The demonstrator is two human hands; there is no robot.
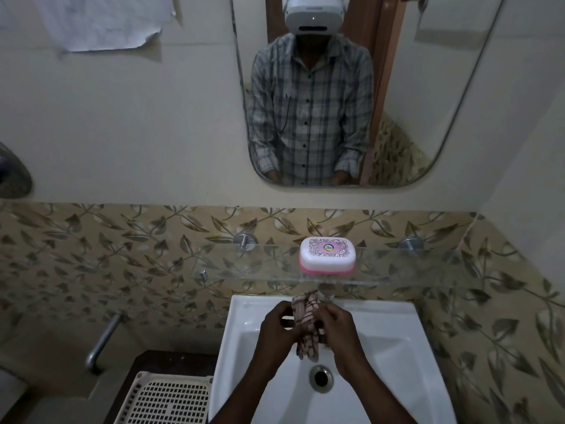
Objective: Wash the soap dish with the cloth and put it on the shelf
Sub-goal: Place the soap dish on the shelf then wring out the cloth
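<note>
A person stands at a white sink [382, 347], both hands over the basin and closed on a pink-and-white patterned cloth [305, 316]. The left hand [276, 324] grips the bunched fabric from one side with curled fingers, and the right hand [337, 327] wraps round it from the other. The cloth's loose end hangs just above the drain [320, 378]. The soap dish [327, 255], pink-based with a white decorated lid, sits on the glass shelf [397, 270] above the sink, apart from both hands. Its lid is closed, so its contents cannot be seen. A white perforated plastic basket [171, 402] stands beside the sink at lower left, cut off by the bottom edge; whether anything is in it cannot be told. The tap is mostly hidden behind the cloth and the shelf's front edge. The mirror [428, 87] reflects a checked shirt and a white headset, its top cropped by the frame. A metal pipe [102, 341] juts from the leaf-patterned tiles at left, and the light is dim throughout.
</note>
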